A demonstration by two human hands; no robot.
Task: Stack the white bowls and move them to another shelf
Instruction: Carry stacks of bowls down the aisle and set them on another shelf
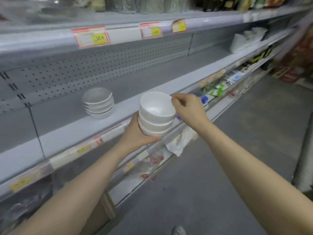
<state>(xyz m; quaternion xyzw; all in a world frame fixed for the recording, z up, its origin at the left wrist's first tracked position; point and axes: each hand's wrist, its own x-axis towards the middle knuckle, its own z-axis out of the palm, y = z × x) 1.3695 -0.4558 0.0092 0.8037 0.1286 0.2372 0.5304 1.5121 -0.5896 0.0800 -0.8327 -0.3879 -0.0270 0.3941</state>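
Bowls [156, 114], three stacked, I hold in front of shelf [118, 92]: left hand [135, 134] cups stack from below, right hand [188, 109] pinches top rim. Stacking seems done w/ these; another stack [98, 103] is on shelf, moving not finished.

**Little legible print on the shelf edges**

Only one marking can be partly read: the yellow patch of the price tag [91, 37] on the upper shelf rail [42, 43] carries handwritten digits that look like "10.9", though the characters are smeared. Two more tags [151, 30] further right on the same rail have yellow patches too blurred to read. The yellow labels [82, 149] on the lower shelf edge show no decipherable characters either. Packaging print on goods further down the aisle is illegible.
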